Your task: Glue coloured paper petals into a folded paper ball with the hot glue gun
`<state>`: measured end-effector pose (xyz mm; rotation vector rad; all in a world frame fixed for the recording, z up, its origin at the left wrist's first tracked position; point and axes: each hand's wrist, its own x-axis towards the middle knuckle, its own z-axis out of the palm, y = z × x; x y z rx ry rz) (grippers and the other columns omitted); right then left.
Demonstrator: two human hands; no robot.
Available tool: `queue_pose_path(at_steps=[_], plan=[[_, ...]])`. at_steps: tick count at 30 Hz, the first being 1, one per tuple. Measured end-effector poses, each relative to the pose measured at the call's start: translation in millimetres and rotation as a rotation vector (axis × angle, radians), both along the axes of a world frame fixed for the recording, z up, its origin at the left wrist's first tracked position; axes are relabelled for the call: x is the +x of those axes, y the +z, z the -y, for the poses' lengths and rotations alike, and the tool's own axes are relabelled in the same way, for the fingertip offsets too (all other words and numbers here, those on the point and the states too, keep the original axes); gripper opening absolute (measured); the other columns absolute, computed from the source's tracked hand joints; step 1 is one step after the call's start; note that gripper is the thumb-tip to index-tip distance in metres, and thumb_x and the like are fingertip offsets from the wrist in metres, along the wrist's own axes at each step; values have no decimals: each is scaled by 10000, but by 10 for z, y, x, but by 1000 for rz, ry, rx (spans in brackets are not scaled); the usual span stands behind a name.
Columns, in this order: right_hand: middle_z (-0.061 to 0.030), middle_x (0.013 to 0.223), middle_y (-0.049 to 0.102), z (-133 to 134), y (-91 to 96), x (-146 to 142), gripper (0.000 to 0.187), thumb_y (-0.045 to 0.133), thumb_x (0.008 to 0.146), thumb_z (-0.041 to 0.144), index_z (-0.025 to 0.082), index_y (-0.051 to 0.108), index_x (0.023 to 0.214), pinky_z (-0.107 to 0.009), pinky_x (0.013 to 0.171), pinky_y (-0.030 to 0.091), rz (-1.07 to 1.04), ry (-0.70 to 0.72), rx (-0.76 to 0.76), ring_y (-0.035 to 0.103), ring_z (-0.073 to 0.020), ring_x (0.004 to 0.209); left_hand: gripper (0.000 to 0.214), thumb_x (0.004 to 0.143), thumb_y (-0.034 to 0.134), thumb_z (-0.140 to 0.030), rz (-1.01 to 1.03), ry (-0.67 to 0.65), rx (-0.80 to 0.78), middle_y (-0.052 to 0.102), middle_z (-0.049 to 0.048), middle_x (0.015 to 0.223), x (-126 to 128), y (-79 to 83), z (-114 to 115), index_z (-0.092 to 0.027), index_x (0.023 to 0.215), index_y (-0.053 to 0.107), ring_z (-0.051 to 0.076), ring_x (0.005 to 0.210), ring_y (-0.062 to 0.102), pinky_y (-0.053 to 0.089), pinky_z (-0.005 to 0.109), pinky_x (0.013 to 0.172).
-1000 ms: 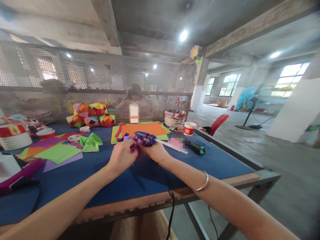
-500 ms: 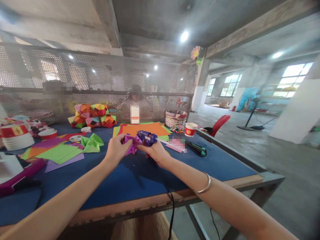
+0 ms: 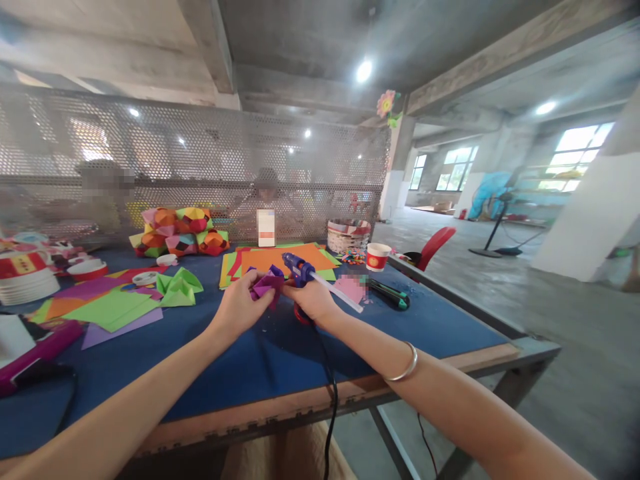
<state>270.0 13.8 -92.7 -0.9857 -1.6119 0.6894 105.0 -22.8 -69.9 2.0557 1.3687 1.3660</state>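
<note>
My left hand [image 3: 243,303] is closed on a folded purple paper piece [image 3: 267,283] above the blue table. In my right hand [image 3: 314,300] is a blue hot glue gun [image 3: 299,269], its nozzle pointing up and to the left. A clear glue stick [image 3: 345,295] sticks out of its back, and a black cord [image 3: 332,400] hangs over the table edge. The right fingertips are close to the purple paper; whether they touch it I cannot tell. A folded green paper piece [image 3: 180,288] lies to the left.
Coloured paper sheets [image 3: 295,259] lie behind my hands, more [image 3: 113,308] at left. Folded paper balls [image 3: 183,230] stand at the back. A paper cup [image 3: 379,257], a utility knife [image 3: 390,293] and a basket [image 3: 349,236] are to the right. A person [image 3: 267,193] sits behind the mesh screen.
The glue gun's nozzle has swung upward, away from the purple paper, and its back end has dropped. My left hand has turned the purple paper slightly.
</note>
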Motion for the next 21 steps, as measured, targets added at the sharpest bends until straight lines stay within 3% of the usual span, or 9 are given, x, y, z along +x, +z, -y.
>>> queue_pose_path(at_steps=[4, 12, 21], plan=[[-3, 744, 716, 24, 21, -15, 135, 726, 686, 235, 237, 600, 732, -337, 756, 551, -15, -75, -23, 686, -213, 754, 315, 713, 605, -425, -45, 4, -32, 782, 94, 835, -22, -22, -42, -172, 869, 711, 268, 780, 715, 526, 387, 769], [-18, 803, 712, 179, 111, -21, 146, 723, 720, 254, 241, 592, 785, -341, 772, 524, 43, 20, 1, 672, -211, 778, 237, 649, 681, -330, 104, -105, -168, 786, 63, 758, -66, -148, -158, -173, 810, 753, 265, 752, 729, 548, 346, 698], [29, 762, 675, 193, 104, 9, 261, 775, 669, 227, 253, 556, 808, -303, 684, 480, 120, 20, -23, 626, -192, 720, 181, 594, 694, -283, 230, -140, -292, 729, 20, 644, -72, -73, -126, -169, 724, 749, 193, 598, 655, 488, 290, 594]])
